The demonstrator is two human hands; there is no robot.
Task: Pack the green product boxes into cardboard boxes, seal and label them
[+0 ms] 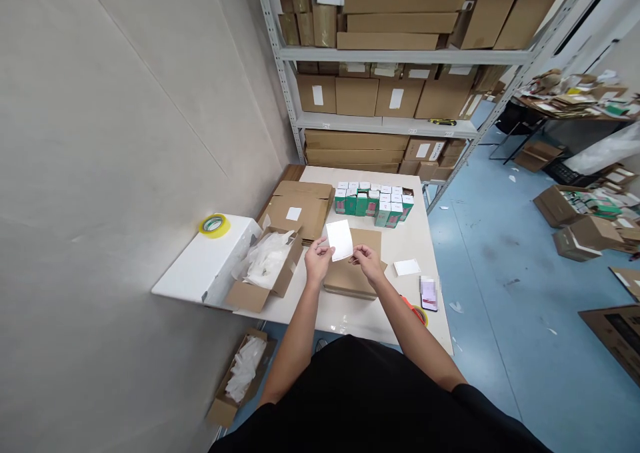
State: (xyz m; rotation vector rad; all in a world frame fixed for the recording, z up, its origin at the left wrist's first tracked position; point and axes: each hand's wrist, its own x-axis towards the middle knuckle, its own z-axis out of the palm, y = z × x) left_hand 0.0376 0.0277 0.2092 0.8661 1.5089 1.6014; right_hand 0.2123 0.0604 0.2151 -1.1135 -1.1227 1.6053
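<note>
A small white paper label (339,241) is held up between both hands. My left hand (319,260) pinches its left edge, and my right hand (367,262) grips its lower right corner. Below and behind the label lies a flat brown cardboard box (367,241) on the white table (320,310). Another white label (407,267) rests to the right of my right hand. A phone (429,294) with its screen lit lies near the right edge. Partly hidden by my right forearm is a tape dispenser (419,315) with orange and yellow parts.
Several green-and-white boxes (384,211) stand at the table's back. On the left are folded cardboard (303,203), an open carton (287,268) with white plastic inside, and a yellow tape roll (215,225). Shelving (400,55) with brown cartons rises behind; a wall (125,140) borders the left.
</note>
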